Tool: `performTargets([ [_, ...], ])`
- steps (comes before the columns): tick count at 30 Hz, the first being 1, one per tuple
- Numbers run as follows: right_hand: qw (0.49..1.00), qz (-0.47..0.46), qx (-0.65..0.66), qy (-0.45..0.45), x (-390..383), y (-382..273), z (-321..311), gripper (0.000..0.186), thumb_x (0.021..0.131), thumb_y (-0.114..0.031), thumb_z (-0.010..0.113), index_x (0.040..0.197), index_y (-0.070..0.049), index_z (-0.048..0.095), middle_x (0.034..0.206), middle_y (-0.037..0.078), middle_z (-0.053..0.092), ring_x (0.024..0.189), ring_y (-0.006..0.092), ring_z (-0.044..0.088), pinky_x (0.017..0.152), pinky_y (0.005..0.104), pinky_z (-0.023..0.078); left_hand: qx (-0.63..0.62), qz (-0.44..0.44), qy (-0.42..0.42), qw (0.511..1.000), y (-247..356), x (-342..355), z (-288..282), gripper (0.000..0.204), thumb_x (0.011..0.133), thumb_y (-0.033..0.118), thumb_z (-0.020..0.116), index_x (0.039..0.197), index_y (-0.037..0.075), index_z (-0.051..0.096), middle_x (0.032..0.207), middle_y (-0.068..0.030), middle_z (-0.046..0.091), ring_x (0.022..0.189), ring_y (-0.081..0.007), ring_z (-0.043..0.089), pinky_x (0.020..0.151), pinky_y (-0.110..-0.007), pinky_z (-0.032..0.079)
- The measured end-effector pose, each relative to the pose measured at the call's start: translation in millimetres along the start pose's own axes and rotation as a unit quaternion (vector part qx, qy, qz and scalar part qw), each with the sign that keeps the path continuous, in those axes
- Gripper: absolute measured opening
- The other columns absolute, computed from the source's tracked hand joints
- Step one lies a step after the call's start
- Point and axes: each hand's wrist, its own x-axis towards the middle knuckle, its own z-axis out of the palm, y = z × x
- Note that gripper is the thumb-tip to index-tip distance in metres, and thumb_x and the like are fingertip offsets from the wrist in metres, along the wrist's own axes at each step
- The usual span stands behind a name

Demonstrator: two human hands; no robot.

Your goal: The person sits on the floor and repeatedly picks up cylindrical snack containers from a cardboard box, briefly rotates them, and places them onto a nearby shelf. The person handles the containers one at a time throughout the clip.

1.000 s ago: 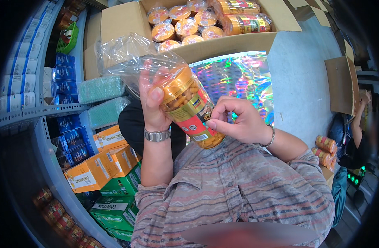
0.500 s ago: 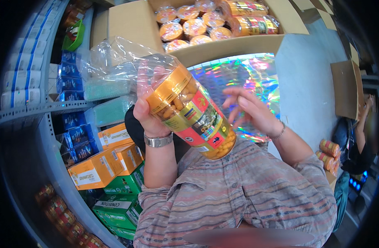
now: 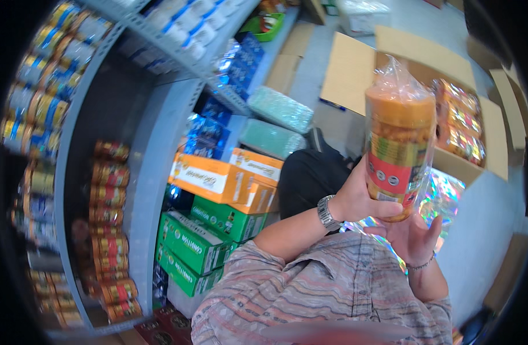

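Note:
An upright plastic jar point(image 3: 395, 146) of yellow capsules, with an orange lid and a red, green and gold label, stands in front of me. A clear plastic bag point(image 3: 397, 73) covers it and bunches up above the lid. My left hand point(image 3: 359, 195), with a metal wristwatch, is closed around the jar's lower left side, thumb across the front. Just under the jar's base is my right hand point(image 3: 412, 238), fingers apart and holding nothing; whether it touches the bag I cannot tell.
An open carton point(image 3: 456, 158) of wrapped jars stands beyond, beside a shiny holographic sheet point(image 3: 448, 190) on the floor. Left are grey metal shelves point(image 3: 131, 184) with jars, plus stacked orange boxes point(image 3: 209, 178), green boxes point(image 3: 186, 244) and bubble-wrapped packs point(image 3: 281, 109).
The bag, earlier loose around the jar's lid end, now covers the jar. The jar has gone from tilted to upright. My view has swung left, toward the shelves.

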Motion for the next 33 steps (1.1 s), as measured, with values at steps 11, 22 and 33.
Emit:
performTargets([
  [11,0.986,-0.024,-0.16,0.033,-7.8,-25.7,-27.9,0.12,0.083,-0.078,0.066,0.164,-0.003,0.018,0.132,0.016,0.063,0.103,0.0262,0.071,0.091,0.039,0.058,0.403,0.218,0.435,0.775,229.5,-141.5,-163.6,0.077,0.077,0.012,0.087,0.142,0.007,0.045,0.126,-0.0078,0.064,0.111,-0.0222,0.066,0.099,-0.041,0.054],
  [22,0.975,-0.069,-0.194,0.084,-8.2,-32.4,-38.1,0.113,0.088,-0.074,0.063,0.163,-0.001,0.02,0.123,0.012,0.064,0.097,0.0222,0.071,0.087,0.0363,0.059,0.553,0.144,0.685,0.452,299.3,-291.0,-356.7,0.086,0.072,0.023,0.096,0.135,-0.005,0.045,0.12,-0.0132,0.067,0.107,-0.0217,0.067,0.097,-0.036,0.053],
  [33,0.955,-0.039,-0.257,0.144,22.5,-28.5,-35.1,0.11,0.089,-0.073,0.063,0.162,-0.001,0.024,0.12,0.009,0.063,0.09,0.0192,0.069,0.083,0.0334,0.057,0.636,-0.298,0.682,0.202,377.0,-316.2,-405.1,0.091,0.082,0.071,0.07,0.134,-0.004,0.061,0.135,-0.0286,0.063,0.128,-0.0409,0.06,0.108,-0.05,0.046],
])
